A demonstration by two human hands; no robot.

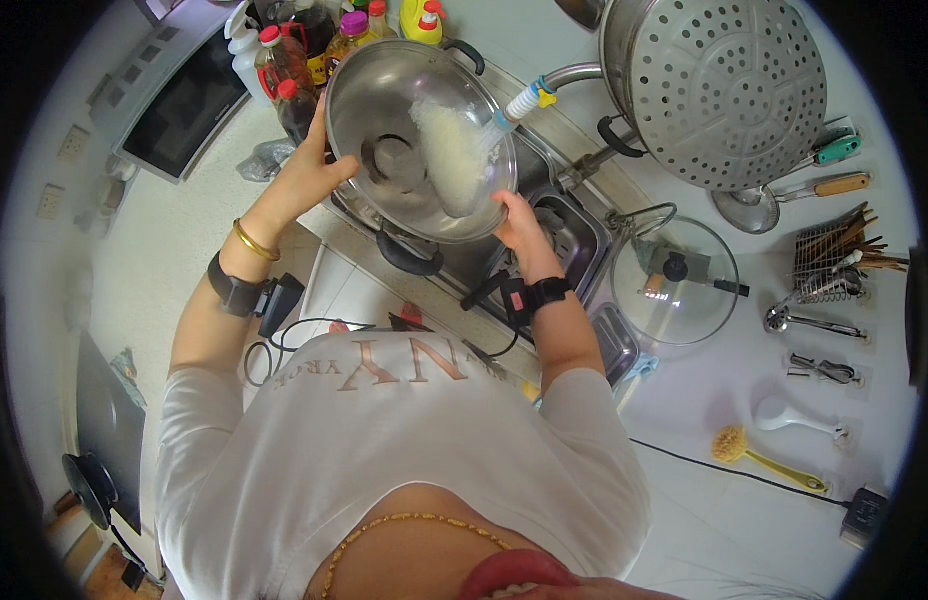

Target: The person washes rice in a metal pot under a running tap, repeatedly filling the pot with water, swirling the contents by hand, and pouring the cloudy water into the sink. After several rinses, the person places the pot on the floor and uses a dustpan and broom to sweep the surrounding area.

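Both my hands hold a shiny steel basin [392, 94] tilted over the sink. My left hand [311, 169] grips its left rim, thumb over the edge. On the right rim is my right hand [518, 221]. White grains that look like rice [452, 154] lie in a heap on the basin's right side. A faucet's white-and-blue extension nozzle [520, 107] points into it, with water apparently running onto the grains. Black loop handles [409, 253] show beyond the rim; I cannot tell whether they belong to this basin or a pot under it.
A steel sink [584, 225] lies under my right forearm. A perforated steamer pot [726, 90] and a glass lid [677, 307] are at the right. Bottles [280, 56] crowd the back left near a microwave [186, 94]. Utensils hang along the wall, including a yellow-handled brush [779, 465].
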